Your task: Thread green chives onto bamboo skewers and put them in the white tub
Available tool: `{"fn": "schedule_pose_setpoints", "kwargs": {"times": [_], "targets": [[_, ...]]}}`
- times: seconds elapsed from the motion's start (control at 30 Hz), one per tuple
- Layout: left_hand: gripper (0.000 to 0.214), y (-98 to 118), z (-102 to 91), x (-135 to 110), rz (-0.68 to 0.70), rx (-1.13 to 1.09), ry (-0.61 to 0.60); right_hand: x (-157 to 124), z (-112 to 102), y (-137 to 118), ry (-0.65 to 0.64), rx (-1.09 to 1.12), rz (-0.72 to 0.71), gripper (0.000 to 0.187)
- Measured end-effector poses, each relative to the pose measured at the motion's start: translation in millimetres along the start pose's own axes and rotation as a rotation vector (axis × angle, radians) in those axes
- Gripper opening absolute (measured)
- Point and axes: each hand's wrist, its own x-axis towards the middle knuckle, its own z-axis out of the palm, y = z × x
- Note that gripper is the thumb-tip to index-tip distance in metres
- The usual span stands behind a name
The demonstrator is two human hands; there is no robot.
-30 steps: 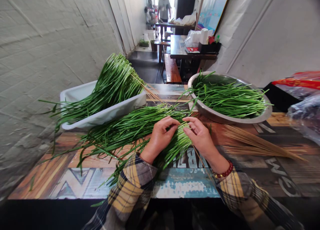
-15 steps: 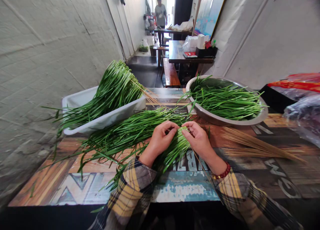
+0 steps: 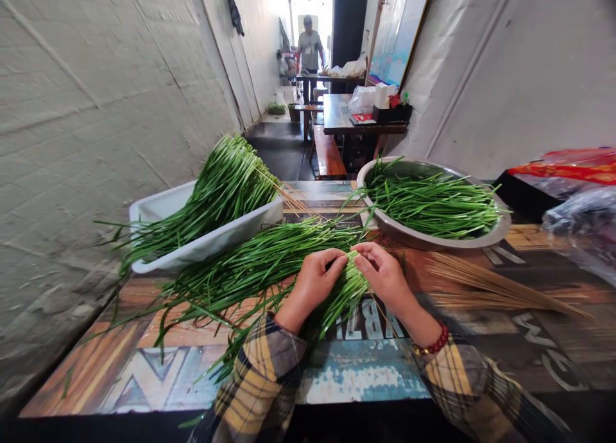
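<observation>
Pinching left hand and right hand on one chive bundle; more chives in white tub and steel bowl.

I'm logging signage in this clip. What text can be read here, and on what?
"BA", roughly: printed big on the table, the rest hidden under chives.
More letters on the table's right side: cut off, unreadable.
Poster and packets at the back: too blurred to read.

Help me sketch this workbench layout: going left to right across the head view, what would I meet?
White tub → left hand → right hand, both hands pinching the chive bundle → metal bowl → plastic bag.
</observation>
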Motion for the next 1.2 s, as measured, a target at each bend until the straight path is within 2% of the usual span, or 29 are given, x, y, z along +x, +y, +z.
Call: {"fn": "schedule_pose_setpoints", "kwargs": {"times": [0.43, 0.57, 0.73, 0.8, 1.0, 1.2], "targets": [[0.027, 0.0, 3.9, -1.9, -0.006, 0.021, -0.062, -0.5, 1.7, -2.2, 0.121, -0.234, -0.117, 0.018], [0.027, 0.2, 2.5, -1.3, -0.035, 0.015, -0.072, 0.2, -0.9, -1.4, 0.052, -0.113, -0.047, 0.023], [0.027, 0.4, 1.3, -1.9, -0.061, -0.023, -0.064, 0.1, -5.0, -2.7, -0.019, 0.057, 0.04, 0.038], [0.028, 0.6, 1.7, -2.2, -0.067, -0.035, -0.061, 0.4, -4.9, -3.0, -0.018, 0.028, 0.024, 0.039], [0.03, 1.2, 3.8, -3.1, -0.067, -0.053, -0.063, 1.7, 0.0, -0.2, 0.003, -0.133, -0.035, 0.024], [0.031, -3.0, 3.6, -3.2, -0.076, -0.09, -0.086, -0.5, 2.7, -2.9, 0.097, -0.293, -0.205, 0.017]]}}
